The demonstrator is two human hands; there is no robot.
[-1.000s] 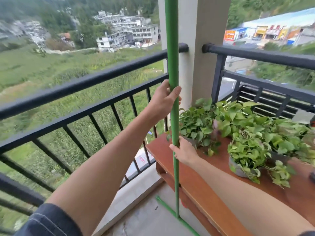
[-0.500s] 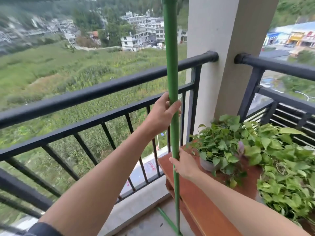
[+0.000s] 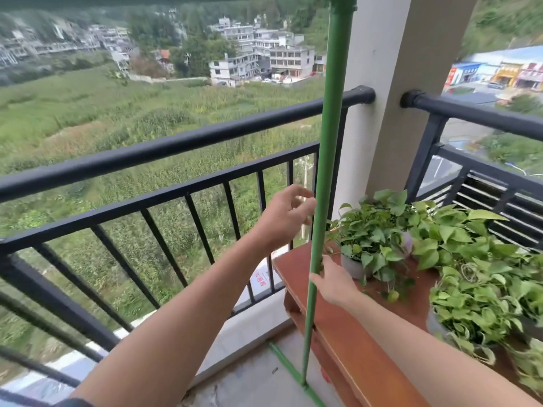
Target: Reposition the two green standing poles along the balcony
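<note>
The green pole (image 3: 327, 160) stands upright at the near-left edge of the wooden bench (image 3: 346, 327), its foot on the balcony floor, just in front of the black railing (image 3: 176, 148) and left of the white pillar (image 3: 390, 92). The right hand (image 3: 333, 284) grasps it low, while the left hand (image 3: 286, 217) hovers beside it, fingers spread and released. To shift it well, I judge the left hand should close higher up, keeping it vertical and clear of the potted plants (image 3: 379, 233).

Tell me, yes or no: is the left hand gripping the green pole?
No. The left hand is open beside the green pole, fingers spread; only the right hand holds it.
</note>
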